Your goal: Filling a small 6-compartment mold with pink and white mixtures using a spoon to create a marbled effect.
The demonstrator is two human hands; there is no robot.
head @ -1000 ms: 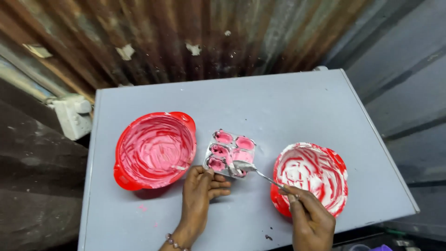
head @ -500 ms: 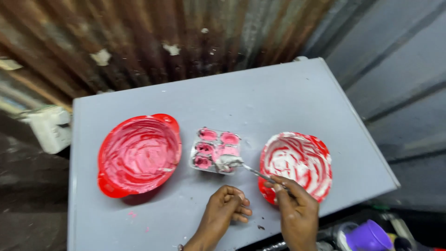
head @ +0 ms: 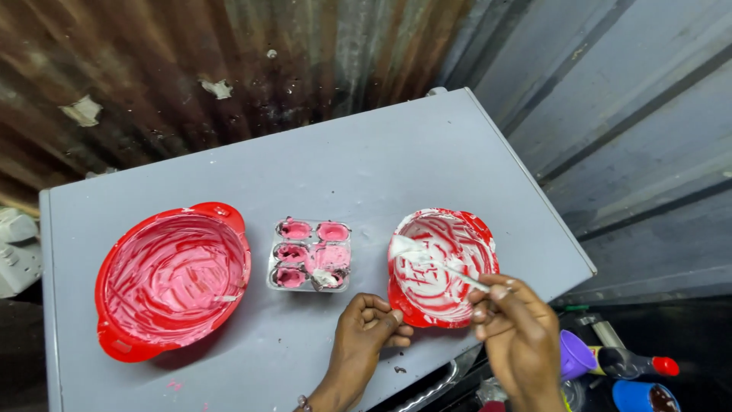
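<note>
Right now my right hand (head: 518,328) pinches a spoon (head: 438,263) whose tip lies in the small red bowl (head: 442,267) at four o'clock on the grey desk (head: 366,168). My left hand (head: 370,328) rests curled, holding nothing, against that bowl's near rim. The six-cell mould tray (head: 310,255) (mostly filled pink) sits centre, the large red bowl (head: 174,278) at eight o'clock. I'd scrape along the wall with the bowl steadied, lifting modest scoops to avoid drips.
</note>
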